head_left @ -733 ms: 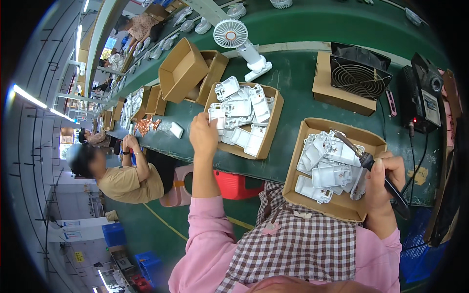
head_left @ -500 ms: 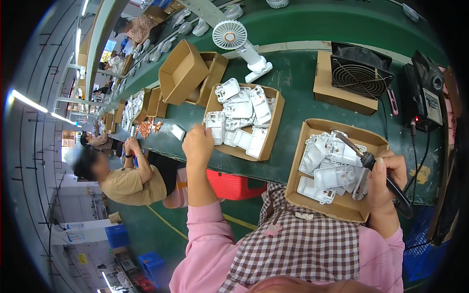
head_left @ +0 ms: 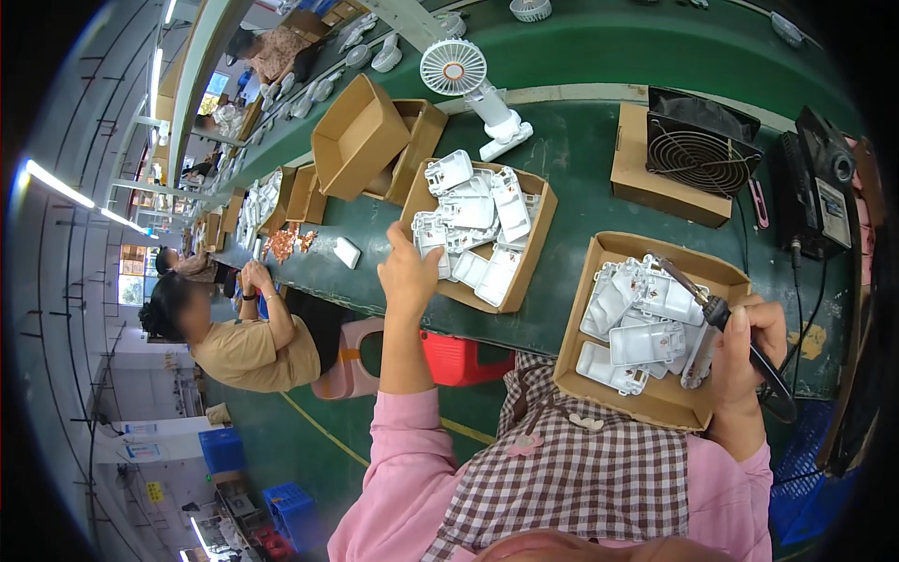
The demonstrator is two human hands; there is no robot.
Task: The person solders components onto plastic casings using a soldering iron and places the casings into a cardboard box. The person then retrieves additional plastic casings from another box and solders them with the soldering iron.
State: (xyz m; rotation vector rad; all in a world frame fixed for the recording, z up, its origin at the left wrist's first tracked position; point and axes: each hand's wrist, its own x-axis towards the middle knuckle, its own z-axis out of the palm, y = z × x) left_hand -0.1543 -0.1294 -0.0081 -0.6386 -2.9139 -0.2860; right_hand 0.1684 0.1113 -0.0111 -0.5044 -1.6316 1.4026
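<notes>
A: State the position of the iron (head_left: 718,314).
B: In the right hand (head_left: 746,351), fingers closed around its black handle. The metal tip lies over the right carton (head_left: 670,406); tip contact cannot be determined.
A: And the left hand (head_left: 409,274)?
B: Thumb and index finger spread, at the corner of the left carton (head_left: 537,234).
A: List surrounding items.
B: Stacked cartons (head_left: 363,136) and a white fan (head_left: 454,67) stand behind the left carton. A black fan (head_left: 698,161) with a round wire grille backs the right carton; a black power unit (head_left: 826,208) stands farther right. Copper pieces (head_left: 281,244) lie leftward.
A: Materials?
B: Both cartons are tan cardboard and hold cases (head_left: 646,344): shallow, white, rounded shells. The surface (head_left: 585,204) is green and scuffed.
</notes>
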